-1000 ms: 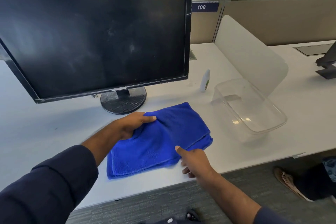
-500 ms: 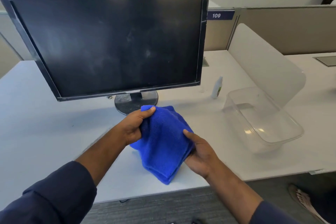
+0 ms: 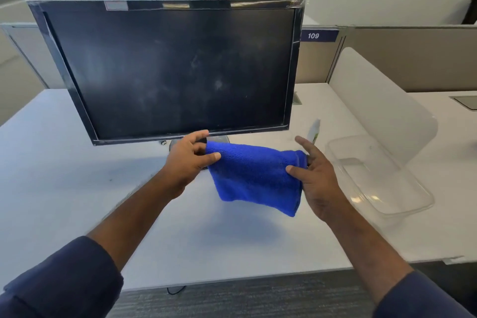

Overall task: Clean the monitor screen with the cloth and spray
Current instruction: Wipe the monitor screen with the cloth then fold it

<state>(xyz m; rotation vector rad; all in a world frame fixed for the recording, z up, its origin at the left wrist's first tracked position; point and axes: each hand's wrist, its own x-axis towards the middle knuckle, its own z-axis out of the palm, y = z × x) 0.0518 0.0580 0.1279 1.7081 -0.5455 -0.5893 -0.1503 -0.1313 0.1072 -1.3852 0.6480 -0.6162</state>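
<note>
lifted clear of the white worktop (image 3: 77,188) since a second ago, the folded blue microfibre cloth (image 3: 254,175) now hangs in the air between both hands, just below the bottom edge of the black flat-panel monitor (image 3: 170,72); half a second back it was bunched narrower, and it is now stretched out wider. the left hand (image 3: 189,160) pinches the cloth's upper left corner between thumb and fingers, closed on the fabric. the right hand (image 3: 313,175) grips the cloth's right edge with the thumb in front and the fingers spread behind it.

as for progress, the job looks barely begun. the screen carries pale smudges and dusty marks across its middle, with no wiped streaks visible. the small white spray bottle (image 3: 315,130) stands untouched on the worktop, to the right of the monitor and just behind the right hand, beside the clear plastic lidded box (image 3: 382,181). by my reading, only picking up and readying the cloth is done; spraying and wiping the whole screen are left.
</note>
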